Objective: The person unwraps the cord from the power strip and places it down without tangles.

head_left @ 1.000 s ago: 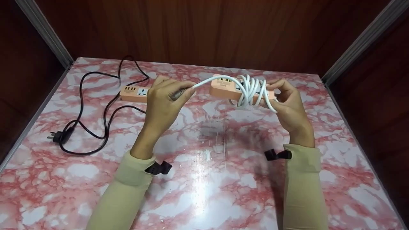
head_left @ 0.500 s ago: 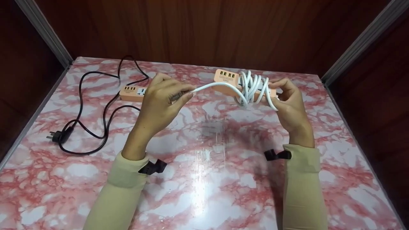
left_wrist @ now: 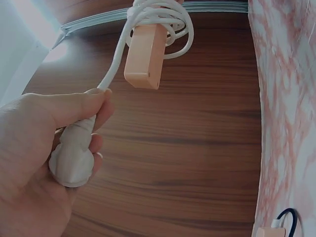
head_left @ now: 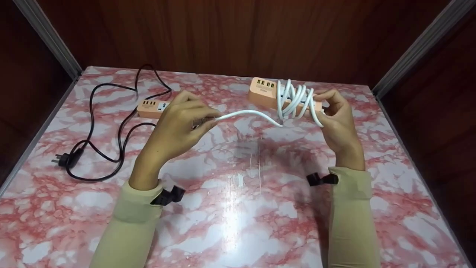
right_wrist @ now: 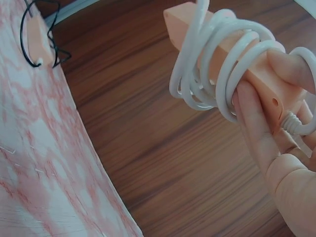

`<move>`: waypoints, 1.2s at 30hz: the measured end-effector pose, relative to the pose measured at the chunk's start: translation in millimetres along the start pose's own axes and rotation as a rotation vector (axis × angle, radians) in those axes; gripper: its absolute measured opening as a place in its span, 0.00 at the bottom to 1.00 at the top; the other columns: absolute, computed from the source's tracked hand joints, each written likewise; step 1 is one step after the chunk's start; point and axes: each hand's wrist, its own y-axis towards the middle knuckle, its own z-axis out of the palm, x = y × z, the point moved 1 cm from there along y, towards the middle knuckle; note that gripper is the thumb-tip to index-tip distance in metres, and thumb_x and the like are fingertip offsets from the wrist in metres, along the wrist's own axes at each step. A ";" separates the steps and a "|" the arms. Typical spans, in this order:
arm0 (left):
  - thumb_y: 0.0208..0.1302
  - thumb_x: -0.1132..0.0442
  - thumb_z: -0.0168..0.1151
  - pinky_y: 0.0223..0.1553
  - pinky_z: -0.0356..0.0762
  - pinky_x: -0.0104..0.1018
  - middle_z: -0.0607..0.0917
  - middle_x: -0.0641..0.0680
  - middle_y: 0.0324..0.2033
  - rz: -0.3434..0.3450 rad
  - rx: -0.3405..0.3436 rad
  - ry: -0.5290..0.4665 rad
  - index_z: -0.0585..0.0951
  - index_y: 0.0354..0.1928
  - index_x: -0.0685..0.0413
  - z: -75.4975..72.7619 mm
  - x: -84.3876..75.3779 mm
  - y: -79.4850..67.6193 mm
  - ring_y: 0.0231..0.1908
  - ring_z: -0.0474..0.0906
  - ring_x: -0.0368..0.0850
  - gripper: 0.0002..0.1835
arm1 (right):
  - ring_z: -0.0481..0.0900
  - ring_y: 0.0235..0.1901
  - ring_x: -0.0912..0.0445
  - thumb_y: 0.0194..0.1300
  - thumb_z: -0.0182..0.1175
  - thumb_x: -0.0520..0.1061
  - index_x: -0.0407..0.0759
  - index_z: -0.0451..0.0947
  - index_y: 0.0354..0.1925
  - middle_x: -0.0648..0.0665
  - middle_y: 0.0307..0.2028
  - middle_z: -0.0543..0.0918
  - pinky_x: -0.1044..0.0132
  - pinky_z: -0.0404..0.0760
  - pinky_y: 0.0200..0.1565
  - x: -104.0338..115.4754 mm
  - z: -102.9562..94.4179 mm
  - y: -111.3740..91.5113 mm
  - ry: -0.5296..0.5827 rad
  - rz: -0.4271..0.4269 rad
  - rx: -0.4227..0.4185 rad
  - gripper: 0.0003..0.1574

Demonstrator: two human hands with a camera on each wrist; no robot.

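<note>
Held above the table, a peach-orange power strip (head_left: 262, 97) has a white cable (head_left: 249, 112) wound round it in several loops. My right hand (head_left: 339, 124) grips the strip at its right end, close to where the cable enters it, as the right wrist view shows. With thumb and fingertips, my left hand (head_left: 174, 124) pinches the cable's loose end beside its plug. That whitish plug (left_wrist: 73, 158) sits within the curled fingers in the left wrist view and is mostly hidden in the head view. Between the hands the cable arches slightly.
A second peach power strip (head_left: 148, 108) lies at the back left of the pink marbled table (head_left: 230, 223), partly behind the left hand. Its black cord (head_left: 91, 123) sprawls in loops, ending in a black plug (head_left: 68, 159). Dark wooden panels (head_left: 223, 37) enclose the table.
My left hand has moved left and slightly down with the cable end, which now passes under the strip. The strip's left end has risen a little. My right hand stays nearly still.
</note>
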 end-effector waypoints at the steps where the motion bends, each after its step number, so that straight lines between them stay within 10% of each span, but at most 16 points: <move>1: 0.74 0.59 0.70 0.54 0.73 0.47 0.92 0.50 0.38 -0.007 0.011 -0.003 0.93 0.48 0.50 0.0 0.7 -1.2 0.47 0.77 0.51 0.08 | 0.83 0.44 0.52 0.62 0.62 0.18 0.33 0.80 0.45 0.37 0.54 0.77 0.68 0.87 0.40 -0.2 -0.1 0.2 -0.001 0.001 0.000 0.17; 12: 0.73 0.60 0.71 0.47 0.72 0.46 0.92 0.49 0.38 -0.105 0.158 -0.027 0.93 0.48 0.49 9.1 12.0 -19.6 0.42 0.76 0.50 0.08 | 0.84 0.45 0.52 0.62 0.58 0.17 0.33 0.80 0.43 0.39 0.52 0.79 0.68 0.87 0.39 -0.9 2.0 0.4 0.034 -0.036 0.008 0.18; 19: 0.71 0.63 0.72 0.62 0.77 0.52 0.91 0.50 0.37 -0.179 0.299 -0.065 0.91 0.46 0.51 15.4 25.9 -29.1 0.41 0.83 0.49 0.05 | 0.83 0.50 0.49 0.62 0.59 0.18 0.31 0.78 0.43 0.36 0.54 0.80 0.66 0.88 0.42 -3.1 0.1 -0.3 0.043 -0.057 0.045 0.15; 36: 0.67 0.67 0.72 0.42 0.82 0.47 0.91 0.50 0.35 -0.284 0.529 -0.076 0.91 0.45 0.50 33.4 40.8 -39.8 0.37 0.86 0.46 0.07 | 0.81 0.52 0.46 0.57 0.64 0.16 0.29 0.77 0.42 0.34 0.55 0.79 0.64 0.88 0.44 -4.8 -0.6 -2.1 0.143 -0.074 0.120 0.18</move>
